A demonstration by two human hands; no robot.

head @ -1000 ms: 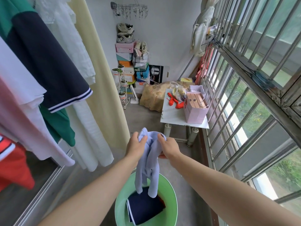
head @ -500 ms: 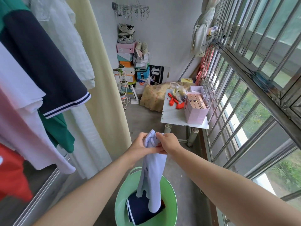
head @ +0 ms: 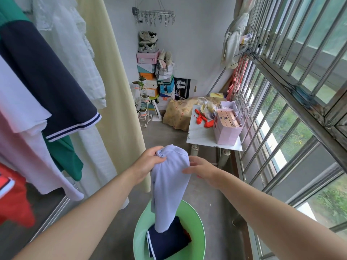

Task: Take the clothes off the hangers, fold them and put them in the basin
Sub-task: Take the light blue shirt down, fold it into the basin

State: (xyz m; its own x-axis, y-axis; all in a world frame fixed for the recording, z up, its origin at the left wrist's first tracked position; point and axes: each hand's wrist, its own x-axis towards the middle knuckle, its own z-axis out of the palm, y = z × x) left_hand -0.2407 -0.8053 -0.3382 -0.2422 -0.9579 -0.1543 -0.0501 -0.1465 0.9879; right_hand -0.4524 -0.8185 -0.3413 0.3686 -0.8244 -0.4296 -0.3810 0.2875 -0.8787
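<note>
Honestly, only the one head view to go on. Left hand (head: 150,163) clamped on the bunched top of a lavender garment (head: 169,186), fingers curled tight into the cloth. Right hand (head: 203,170) flatter: fingers mostly straight and close together, tips laid against the garment's right side, not gripping. Garment hanging straight down between the two forearms, lower end dipping into the green basin (head: 139,239) on the floor, right over a folded navy piece (head: 167,243). Can't tell whether actually touching that fold.

Around that: hung clothes crowding the left, namely a navy sleeve (head: 48,81) with white stripes, a white lace top (head: 69,49), a pale pink shirt (head: 32,166), green fabric (head: 63,158) and something red (head: 13,203) lowest down. Cream curtain (head: 116,109) just behind the left hand. Small white table (head: 199,136) beyond the right hand, carrying a pink bag (head: 227,132) and some red bits (head: 203,121). Stack of shoe boxes (head: 147,72) with sneakers (head: 148,41) on top against the far wall, plant stand (head: 144,109) beside it, tan bundle (head: 178,113) next to the table.

Room-wise: window bars (head: 281,102) running down the whole right side, near the right forearm. Narrow strip of bare concrete floor (head: 165,136) between curtain and table, basin sitting at the near end of it, near edge cut off by the bottom of the frame.
</note>
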